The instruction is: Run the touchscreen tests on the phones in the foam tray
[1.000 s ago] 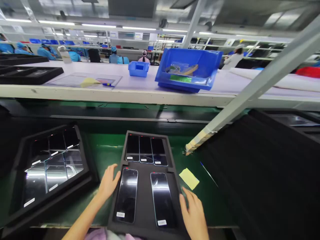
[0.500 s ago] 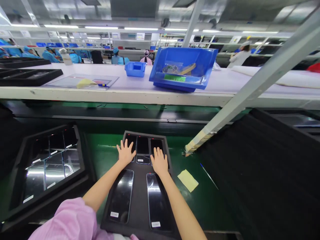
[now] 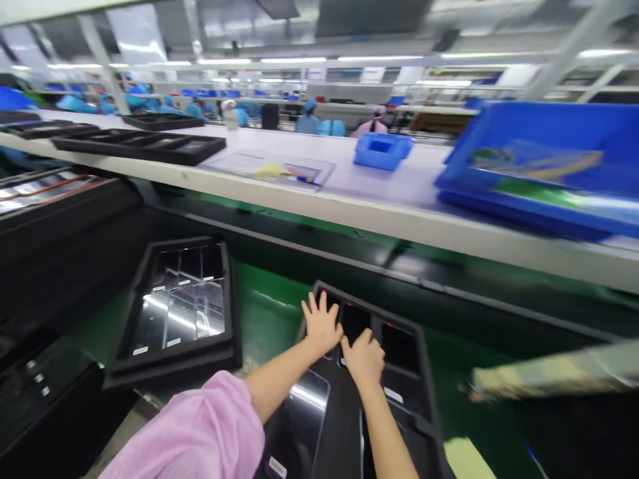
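A black foam tray point(image 3: 422, 372) lies on the green belt in front of me and holds several glossy black phones. My left hand point(image 3: 320, 324) rests flat, fingers spread, on the far left phone of its back row. Beside it, my right hand point(image 3: 364, 358) lies over the middle of that row with fingers curled down onto a phone point(image 3: 353, 320); whether it grips is unclear. One larger phone point(image 3: 299, 419) shows in the near row under my left forearm. A pink sleeve covers my left upper arm.
A second black tray of phones point(image 3: 182, 307) sits to the left on the belt. Dark trays are stacked at the far left. A white shelf point(image 3: 349, 206) carries black trays, a small blue bin point(image 3: 382, 150) and a big blue bin point(image 3: 544, 166). A yellow note point(image 3: 466, 459) lies at the bottom right.
My view has swung left, so everything has shifted right and blurred. Both hands stay on the tray's back row; the right hand's fingers have curled from spread to bent.
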`<state>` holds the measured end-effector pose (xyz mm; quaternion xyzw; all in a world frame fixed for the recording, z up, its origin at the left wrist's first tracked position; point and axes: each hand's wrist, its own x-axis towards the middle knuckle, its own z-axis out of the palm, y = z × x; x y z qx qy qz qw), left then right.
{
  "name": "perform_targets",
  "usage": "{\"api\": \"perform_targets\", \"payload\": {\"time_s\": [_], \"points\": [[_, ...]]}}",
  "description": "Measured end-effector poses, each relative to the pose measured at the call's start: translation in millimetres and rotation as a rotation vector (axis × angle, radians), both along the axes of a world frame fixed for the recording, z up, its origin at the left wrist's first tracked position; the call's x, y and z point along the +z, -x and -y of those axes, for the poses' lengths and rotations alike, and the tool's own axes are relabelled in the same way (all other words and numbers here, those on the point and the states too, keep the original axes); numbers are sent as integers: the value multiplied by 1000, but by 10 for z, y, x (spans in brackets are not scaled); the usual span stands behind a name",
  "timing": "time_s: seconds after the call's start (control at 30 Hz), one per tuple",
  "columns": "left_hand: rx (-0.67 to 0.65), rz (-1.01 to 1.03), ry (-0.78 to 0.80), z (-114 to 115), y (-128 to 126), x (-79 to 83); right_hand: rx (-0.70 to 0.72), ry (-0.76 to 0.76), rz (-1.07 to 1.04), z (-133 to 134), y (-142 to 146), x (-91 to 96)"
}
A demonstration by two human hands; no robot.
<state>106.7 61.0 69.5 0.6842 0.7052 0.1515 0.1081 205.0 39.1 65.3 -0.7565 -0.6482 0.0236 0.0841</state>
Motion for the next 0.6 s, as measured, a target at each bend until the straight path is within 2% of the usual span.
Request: {"api": "perform_targets", "payload": {"time_s": [0.27,0.43,0.6], "points": [[-14,178,54,-66,38,-91,-67,-37,-85,-106,-2,-278],[4,180,84,-89,35,-71,-93,-55,-129,-109,18,-223],[1,197,83,-117,26,-114,-125,32,-177,-137,10,-144]]}}
